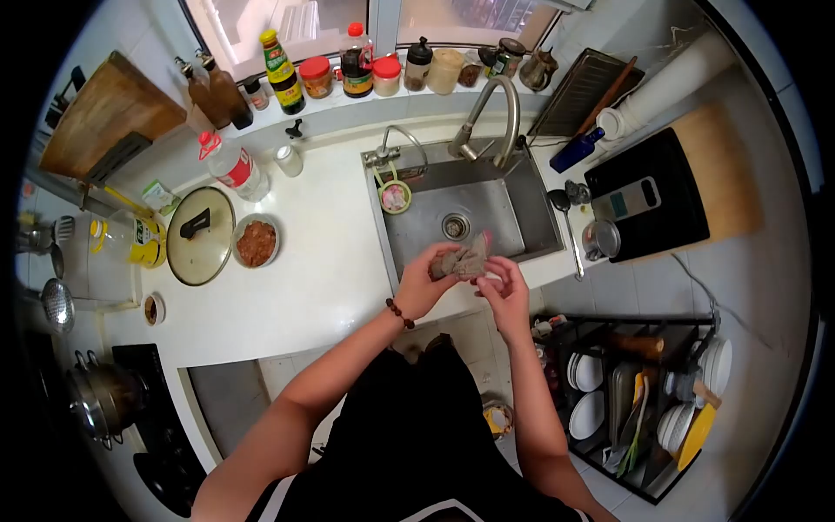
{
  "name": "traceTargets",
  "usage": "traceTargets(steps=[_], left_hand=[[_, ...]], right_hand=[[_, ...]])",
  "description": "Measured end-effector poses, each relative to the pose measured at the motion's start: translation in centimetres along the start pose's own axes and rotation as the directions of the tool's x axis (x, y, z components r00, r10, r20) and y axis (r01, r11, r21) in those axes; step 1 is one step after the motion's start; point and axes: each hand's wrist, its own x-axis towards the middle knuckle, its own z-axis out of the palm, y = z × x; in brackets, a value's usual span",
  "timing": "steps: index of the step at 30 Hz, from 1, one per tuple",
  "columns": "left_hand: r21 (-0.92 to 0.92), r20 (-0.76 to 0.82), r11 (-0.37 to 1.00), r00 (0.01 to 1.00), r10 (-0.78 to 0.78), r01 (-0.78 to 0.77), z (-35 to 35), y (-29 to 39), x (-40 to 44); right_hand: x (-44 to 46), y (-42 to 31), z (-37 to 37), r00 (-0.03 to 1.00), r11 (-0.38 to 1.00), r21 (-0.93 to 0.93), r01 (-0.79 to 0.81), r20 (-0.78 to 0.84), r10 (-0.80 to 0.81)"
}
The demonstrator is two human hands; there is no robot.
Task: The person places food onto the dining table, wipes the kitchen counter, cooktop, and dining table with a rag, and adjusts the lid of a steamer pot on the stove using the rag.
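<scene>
A crumpled grey-brown cloth (463, 262) is held over the front edge of the steel sink (416, 228). My left hand (421, 283), with a beaded bracelet at its wrist, has its fingers wrapped round the cloth's left side. At the cloth's right side is my right hand (506, 294), its fingers bent and touching or very near the fabric; how firmly they pinch it is hard to see. Behind the sink rises a curved metal faucet (508, 109). A green-rimmed strainer (395, 197) hangs at the sink's left side.
A bowl of minced meat (257, 244), a glass lid (201, 236) and a large bottle (235, 170) stand on the left counter. On the right are a spoon (570, 228), a glass jar (601, 239) and a black board (648, 196). Below right is a dish rack (628, 320).
</scene>
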Motion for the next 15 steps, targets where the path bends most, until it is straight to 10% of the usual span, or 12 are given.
traceTargets(steps=[8,15], left_hand=[[0.115,-0.269,0.988,0.961,-0.071,0.105,0.9,-4.9,2.6],[-0.313,-0.800,0.946,0.512,-0.313,0.090,-0.1,-9.8,-5.1]], right_hand=[[7.2,6.9,-5.8,0.942,0.955,-0.003,-0.297,0.160,0.294],[12.5,8.7,-4.3,0.870,0.968,-0.202,-0.145,0.439,0.222]])
